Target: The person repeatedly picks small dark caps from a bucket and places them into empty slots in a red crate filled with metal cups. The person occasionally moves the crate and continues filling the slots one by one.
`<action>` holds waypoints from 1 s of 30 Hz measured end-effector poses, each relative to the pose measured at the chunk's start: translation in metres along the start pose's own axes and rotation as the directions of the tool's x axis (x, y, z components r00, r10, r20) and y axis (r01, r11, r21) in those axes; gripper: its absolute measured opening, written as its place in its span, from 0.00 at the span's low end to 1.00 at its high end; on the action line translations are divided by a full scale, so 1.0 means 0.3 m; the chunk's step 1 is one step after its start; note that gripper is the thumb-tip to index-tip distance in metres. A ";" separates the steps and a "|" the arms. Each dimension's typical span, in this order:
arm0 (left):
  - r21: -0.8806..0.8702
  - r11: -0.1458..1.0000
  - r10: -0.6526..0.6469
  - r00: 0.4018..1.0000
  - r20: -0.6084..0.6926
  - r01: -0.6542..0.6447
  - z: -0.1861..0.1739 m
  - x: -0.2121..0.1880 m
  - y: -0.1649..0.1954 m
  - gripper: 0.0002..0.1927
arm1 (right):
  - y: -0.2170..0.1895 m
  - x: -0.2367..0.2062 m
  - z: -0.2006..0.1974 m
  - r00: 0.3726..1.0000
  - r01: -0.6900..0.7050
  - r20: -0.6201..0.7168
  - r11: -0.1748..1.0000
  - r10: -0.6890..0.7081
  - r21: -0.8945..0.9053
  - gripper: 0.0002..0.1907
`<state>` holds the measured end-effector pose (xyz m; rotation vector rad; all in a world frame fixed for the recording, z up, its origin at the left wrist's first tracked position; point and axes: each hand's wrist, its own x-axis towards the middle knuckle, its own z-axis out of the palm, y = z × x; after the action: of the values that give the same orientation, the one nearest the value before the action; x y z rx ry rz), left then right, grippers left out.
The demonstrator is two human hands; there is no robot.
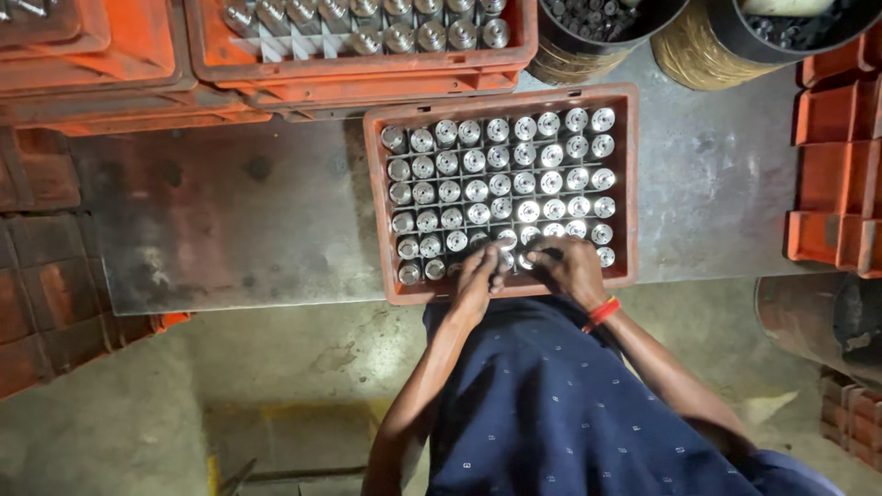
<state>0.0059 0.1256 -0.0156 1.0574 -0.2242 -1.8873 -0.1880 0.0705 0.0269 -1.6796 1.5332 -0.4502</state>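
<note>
Left hand [475,281] and right hand [570,266] over near edge of orange plastic crate [501,99] on grey metal table [248,230], fingers curled among shiny steel cylindrical parts [501,179] standing in its grid, exact grip cannot be told

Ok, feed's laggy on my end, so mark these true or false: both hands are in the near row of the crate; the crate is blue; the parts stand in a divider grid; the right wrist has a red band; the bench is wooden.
1. Both hands work at the near row of the crate. True: the left hand and right hand rest at the front edge of the crate.
2. The crate is blue. False: it is orange.
3. The metal cylinders stand in a divider grid. True.
4. The right wrist wears a red band. True.
5. The bench is wooden. False: it looks like a grey metal sheet.
</note>
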 end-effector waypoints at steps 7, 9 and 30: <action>0.110 0.990 -0.101 0.983 0.156 0.084 0.104 0.030 -0.042 0.13 | 0.073 -0.051 -0.053 0.947 -0.288 0.299 0.724 0.118 0.627 0.12; 0.111 0.992 -0.070 0.997 0.041 0.065 0.093 0.051 -0.064 0.14 | 0.108 -0.062 -0.069 0.974 -0.224 0.120 0.800 0.190 0.556 0.15; 0.185 0.945 -0.221 0.944 -0.246 0.270 0.179 0.109 -0.133 0.23 | 0.182 -0.087 -0.134 0.991 -0.123 0.004 0.917 0.131 0.380 0.17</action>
<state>-0.0660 0.1078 -0.0230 1.4950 -0.1760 -1.9771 -0.2585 0.0854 0.0175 -1.2709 1.4501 -0.6521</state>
